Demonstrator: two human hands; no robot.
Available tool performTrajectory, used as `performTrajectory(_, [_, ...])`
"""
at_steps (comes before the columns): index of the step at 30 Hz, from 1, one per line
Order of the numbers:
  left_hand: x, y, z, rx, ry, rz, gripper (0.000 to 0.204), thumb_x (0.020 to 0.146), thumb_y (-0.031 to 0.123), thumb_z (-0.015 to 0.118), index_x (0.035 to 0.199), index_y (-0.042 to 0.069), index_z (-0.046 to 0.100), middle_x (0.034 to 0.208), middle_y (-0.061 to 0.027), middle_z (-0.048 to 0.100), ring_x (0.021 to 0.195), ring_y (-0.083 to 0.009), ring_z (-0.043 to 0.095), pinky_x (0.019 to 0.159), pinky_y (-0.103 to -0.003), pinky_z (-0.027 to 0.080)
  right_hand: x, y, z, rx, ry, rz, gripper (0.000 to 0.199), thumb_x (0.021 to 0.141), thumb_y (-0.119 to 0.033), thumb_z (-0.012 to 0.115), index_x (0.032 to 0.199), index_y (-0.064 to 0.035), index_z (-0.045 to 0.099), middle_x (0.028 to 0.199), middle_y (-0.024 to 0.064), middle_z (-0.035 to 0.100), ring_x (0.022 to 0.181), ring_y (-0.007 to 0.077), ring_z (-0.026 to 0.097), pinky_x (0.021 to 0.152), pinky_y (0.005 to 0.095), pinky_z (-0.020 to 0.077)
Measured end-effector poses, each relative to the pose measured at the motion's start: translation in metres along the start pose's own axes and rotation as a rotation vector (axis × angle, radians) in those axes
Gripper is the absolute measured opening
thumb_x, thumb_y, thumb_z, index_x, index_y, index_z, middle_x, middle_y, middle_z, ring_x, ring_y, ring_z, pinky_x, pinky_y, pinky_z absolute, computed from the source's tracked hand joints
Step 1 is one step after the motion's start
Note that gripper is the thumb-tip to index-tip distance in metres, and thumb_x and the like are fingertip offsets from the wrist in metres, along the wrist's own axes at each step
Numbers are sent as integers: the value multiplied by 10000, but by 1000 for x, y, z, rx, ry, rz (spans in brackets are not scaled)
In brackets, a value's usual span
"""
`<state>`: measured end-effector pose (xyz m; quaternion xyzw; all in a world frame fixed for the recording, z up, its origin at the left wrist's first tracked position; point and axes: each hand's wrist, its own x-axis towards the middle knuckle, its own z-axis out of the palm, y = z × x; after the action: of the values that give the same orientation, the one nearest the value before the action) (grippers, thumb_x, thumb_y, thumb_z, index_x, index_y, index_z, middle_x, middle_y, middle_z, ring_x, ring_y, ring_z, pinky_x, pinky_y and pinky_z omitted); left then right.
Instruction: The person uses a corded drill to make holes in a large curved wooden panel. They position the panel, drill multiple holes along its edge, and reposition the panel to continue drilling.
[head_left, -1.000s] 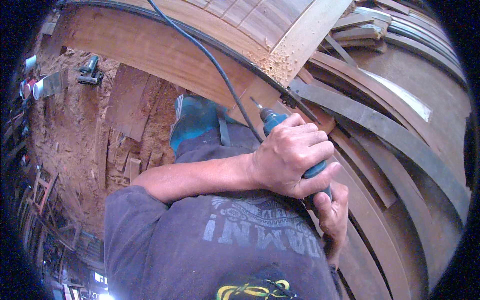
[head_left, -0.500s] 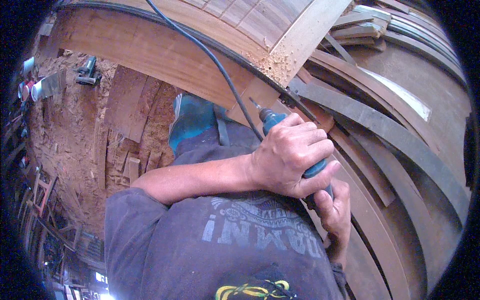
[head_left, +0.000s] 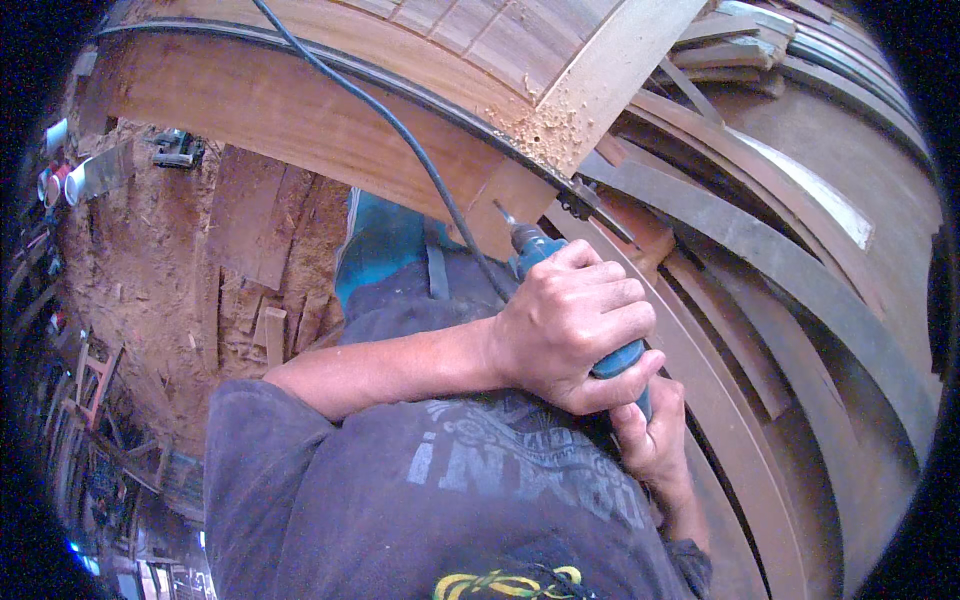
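A blue corded power drill is held in both my hands, tilted toward the wooden door panel. My left hand is closed over the top of the drill's body. Lower down, my right hand wraps round its handle, which is partly hidden by my left hand. The thin drill bit points at the pale end block on the panel's near edge, its tip at the wood. Whether it has entered the wood, I cannot tell. A dark cord runs across the panel toward the drill.
A long dark metal bar clamp lies along the panel's edge. Wood shavings cover the panel's corner. Long boards are stacked on the right. Sawdust, offcuts and another power tool lie on the floor at left.
My hands and the drill have shifted slightly left and down in the picture. The view has tilted a little too. Both hands keep their grip.
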<state>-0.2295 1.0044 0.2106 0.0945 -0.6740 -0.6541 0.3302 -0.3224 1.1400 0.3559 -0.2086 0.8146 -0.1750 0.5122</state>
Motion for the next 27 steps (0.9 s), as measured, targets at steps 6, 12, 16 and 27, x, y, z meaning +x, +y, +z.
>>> performTrajectory(6, [1, -3, -4, -15, -9, -8, 215, 821, 272, 767, 850, 82, 672, 786, -71, 651, 696, -272, 651, 685, -429, 469, 3, -1, 1, -39, -3, -11, 525, 959, -524, 737, 1024, -4, 699, 816, 217, 715, 778, 410, 756, 719, 476, 577])
performTrajectory(12, [0, -3, -5, -24, -21, -11, 233, 835, 289, 767, 842, 84, 655, 785, -67, 634, 704, -267, 647, 691, -425, 466, 4, -3, 1, -37, 6, -10, 497, 956, -499, 751, 1018, -9, 697, 841, 215, 724, 789, 402, 759, 726, 469, 579])
performTrajectory(16, [0, -6, -9, -2, -65, -4, 215, 793, 262, 762, 874, 74, 697, 833, -65, 714, 720, -264, 693, 699, -418, 490, 5, -6, 1, -33, -5, -6, 482, 955, -483, 761, 1021, -10, 696, 851, 217, 726, 801, 402, 763, 731, 466, 580])
performTrajectory(27, [-7, -16, -11, -6, -50, -3, 208, 833, 275, 745, 858, 77, 684, 811, -74, 686, 725, -278, 679, 719, -434, 484, 13, 1, 11, -26, 19, -6, 474, 961, -480, 745, 995, -11, 684, 817, 230, 712, 773, 434, 749, 707, 489, 571])
